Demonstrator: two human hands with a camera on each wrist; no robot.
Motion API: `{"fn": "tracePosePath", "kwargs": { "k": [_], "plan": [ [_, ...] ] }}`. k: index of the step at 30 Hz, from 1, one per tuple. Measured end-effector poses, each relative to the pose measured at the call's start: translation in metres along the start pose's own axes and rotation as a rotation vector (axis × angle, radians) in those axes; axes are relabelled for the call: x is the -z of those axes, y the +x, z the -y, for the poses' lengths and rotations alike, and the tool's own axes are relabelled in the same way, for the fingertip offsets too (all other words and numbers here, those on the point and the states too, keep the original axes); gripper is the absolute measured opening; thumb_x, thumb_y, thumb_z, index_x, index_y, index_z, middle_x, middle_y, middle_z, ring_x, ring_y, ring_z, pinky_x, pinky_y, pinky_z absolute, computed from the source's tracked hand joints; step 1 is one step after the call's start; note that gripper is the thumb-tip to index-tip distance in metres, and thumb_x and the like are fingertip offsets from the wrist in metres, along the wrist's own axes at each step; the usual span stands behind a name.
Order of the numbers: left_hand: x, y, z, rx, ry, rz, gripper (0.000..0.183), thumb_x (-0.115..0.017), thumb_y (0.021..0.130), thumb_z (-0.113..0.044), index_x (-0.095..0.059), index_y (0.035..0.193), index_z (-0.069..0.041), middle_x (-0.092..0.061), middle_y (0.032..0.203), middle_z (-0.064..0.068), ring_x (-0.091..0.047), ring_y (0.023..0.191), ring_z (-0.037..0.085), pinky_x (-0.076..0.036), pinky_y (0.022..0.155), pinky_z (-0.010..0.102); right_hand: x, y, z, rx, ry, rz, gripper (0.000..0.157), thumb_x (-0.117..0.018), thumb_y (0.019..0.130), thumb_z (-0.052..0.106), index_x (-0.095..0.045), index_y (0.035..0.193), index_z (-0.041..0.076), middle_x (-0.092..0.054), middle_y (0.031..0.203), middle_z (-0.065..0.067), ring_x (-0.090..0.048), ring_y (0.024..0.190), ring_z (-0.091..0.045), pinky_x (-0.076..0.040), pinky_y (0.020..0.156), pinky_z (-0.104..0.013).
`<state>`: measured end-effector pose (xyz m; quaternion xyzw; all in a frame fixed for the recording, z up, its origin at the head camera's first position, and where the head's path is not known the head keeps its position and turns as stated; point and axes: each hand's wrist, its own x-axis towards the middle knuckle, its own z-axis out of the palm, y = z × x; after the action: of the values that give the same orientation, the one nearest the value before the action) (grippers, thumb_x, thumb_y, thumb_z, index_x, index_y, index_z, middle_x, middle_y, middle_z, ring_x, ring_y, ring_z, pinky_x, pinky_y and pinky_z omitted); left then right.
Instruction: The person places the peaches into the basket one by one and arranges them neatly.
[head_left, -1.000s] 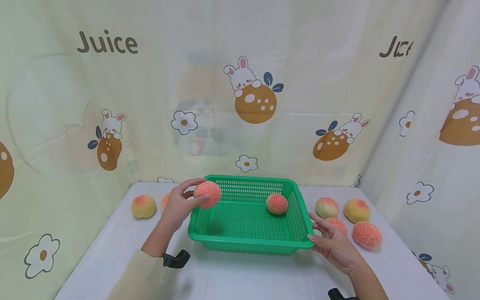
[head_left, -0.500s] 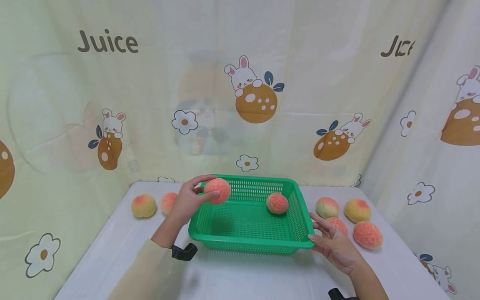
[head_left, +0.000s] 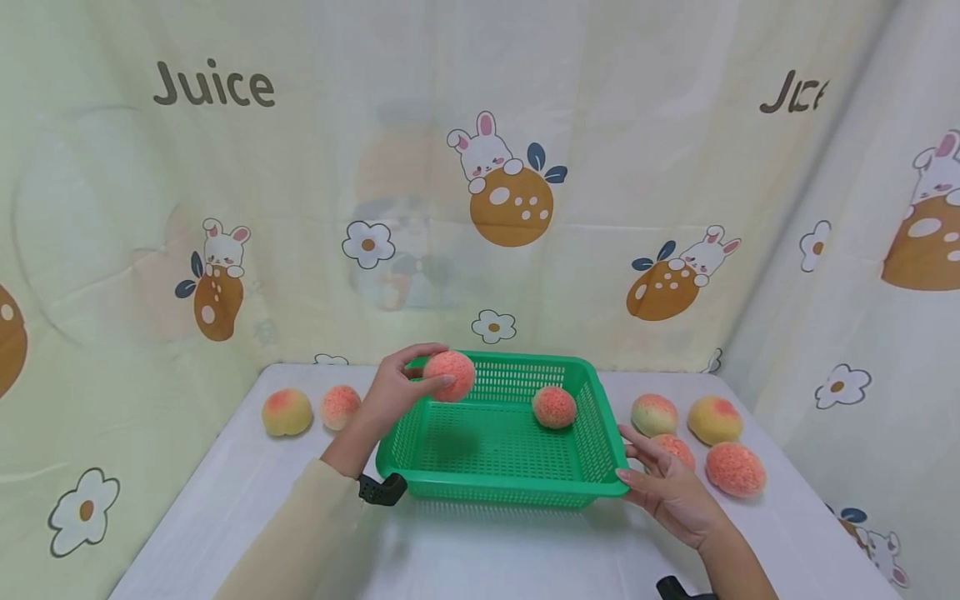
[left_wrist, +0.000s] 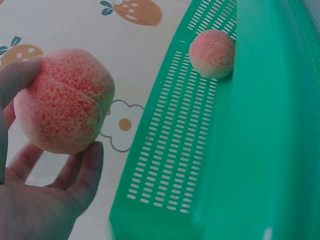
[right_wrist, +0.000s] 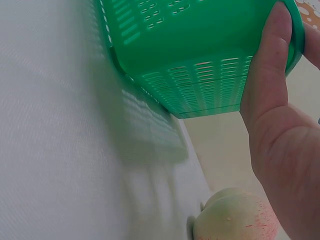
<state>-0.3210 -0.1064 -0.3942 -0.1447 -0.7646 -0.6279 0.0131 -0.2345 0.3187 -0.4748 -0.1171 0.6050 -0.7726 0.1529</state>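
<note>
My left hand [head_left: 396, 387] grips a fuzzy pink-red peach [head_left: 452, 376], thumb on the near side and fingers behind it. This peach is held up over the left back part of a green plastic basket [head_left: 502, 485]. In the left wrist view the crease of the held peach [left_wrist: 65, 102] faces the camera. Inside the basket, toward the right, lies another pink peach [head_left: 554, 407]. At the basket's right front corner my right hand [head_left: 673, 497] pinches the rim; the right wrist view shows its thumb [right_wrist: 276, 45] pressed on the rim with fingers beyond.
Left of the basket, a yellow-red peach [head_left: 287, 412] and a pink peach [head_left: 341, 407] lie on the white tablecloth [head_left: 480, 550]. On the right are a pale green-pink peach [head_left: 654, 415], a yellow one [head_left: 715, 420] and two pink ones [head_left: 736, 469]. A printed curtain [head_left: 600, 275] hangs behind.
My left hand has carried its peach rightward and slightly up, from the basket's left rim to over the inside, uncovering the pink peach at left. My right hand stays at the rim.
</note>
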Motion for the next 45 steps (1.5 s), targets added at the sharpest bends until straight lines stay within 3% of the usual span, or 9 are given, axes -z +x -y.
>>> {"fn": "tracePosePath", "kwargs": {
  "k": [9,19,24,27,34,39,45],
  "plan": [
    [-0.011,0.013,0.004,-0.019,-0.024,0.035,0.047,-0.082,0.088,-0.028,-0.068,0.133,-0.025,-0.064,0.137,0.001,-0.064,0.113,0.027,-0.06,0.086,0.043,0.001,0.0,-0.001,0.003,0.002,0.008,0.076,-0.053,0.102,-0.005,-0.012,0.165,0.01,-0.053,0.122,0.003,-0.068,0.108,-0.009,-0.058,0.096,-0.034],
    [-0.021,0.028,0.008,-0.039,-0.012,0.072,0.049,-0.083,0.087,-0.024,-0.068,0.134,-0.019,-0.064,0.137,0.002,-0.066,0.108,0.025,-0.06,0.079,0.034,0.002,0.0,-0.001,0.0,-0.002,-0.003,0.075,-0.052,0.102,-0.005,-0.014,0.165,0.011,-0.053,0.122,0.003,-0.068,0.108,-0.009,-0.058,0.096,-0.034],
    [-0.026,0.035,0.008,-0.036,0.008,0.076,0.051,-0.084,0.086,-0.027,-0.068,0.134,-0.019,-0.065,0.136,0.002,-0.067,0.108,0.024,-0.061,0.082,0.037,0.001,0.0,0.0,-0.001,-0.007,-0.003,0.076,-0.053,0.102,-0.005,-0.013,0.165,0.01,-0.053,0.122,0.003,-0.068,0.108,-0.008,-0.058,0.096,-0.034],
    [-0.029,0.037,0.007,-0.034,0.014,0.075,0.052,-0.085,0.085,-0.029,-0.068,0.134,-0.021,-0.065,0.135,0.001,-0.068,0.109,0.023,-0.061,0.084,0.04,0.001,0.0,0.0,-0.001,-0.014,-0.006,0.076,-0.053,0.102,-0.005,-0.013,0.165,0.01,-0.054,0.122,0.003,-0.068,0.108,-0.008,-0.058,0.096,-0.034],
    [-0.037,0.046,0.012,0.019,-0.033,0.125,0.05,-0.086,0.084,-0.031,-0.069,0.131,-0.025,-0.063,0.139,0.001,-0.068,0.113,0.027,-0.055,0.098,0.059,0.001,0.0,0.0,-0.01,-0.023,-0.014,0.076,-0.053,0.102,-0.005,-0.013,0.165,0.009,-0.055,0.123,0.003,-0.068,0.108,-0.009,-0.058,0.096,-0.035],
    [-0.044,0.051,0.015,0.038,-0.003,0.141,0.048,-0.085,0.085,-0.033,-0.07,0.13,-0.027,-0.059,0.143,0.0,-0.065,0.117,0.029,-0.057,0.097,0.054,0.0,0.0,0.001,-0.016,-0.028,-0.021,0.077,-0.054,0.102,-0.004,-0.011,0.165,0.009,-0.052,0.123,0.002,-0.067,0.108,-0.008,-0.058,0.096,-0.035],
    [-0.051,0.057,0.024,0.044,0.004,0.176,0.047,-0.084,0.086,-0.029,-0.069,0.131,-0.025,-0.06,0.142,0.001,-0.067,0.111,0.026,-0.06,0.091,0.044,0.0,0.0,0.001,-0.017,-0.027,-0.021,0.078,-0.055,0.101,-0.004,-0.012,0.165,0.009,-0.052,0.123,0.001,-0.067,0.108,-0.009,-0.059,0.096,-0.035]
  ]
}}
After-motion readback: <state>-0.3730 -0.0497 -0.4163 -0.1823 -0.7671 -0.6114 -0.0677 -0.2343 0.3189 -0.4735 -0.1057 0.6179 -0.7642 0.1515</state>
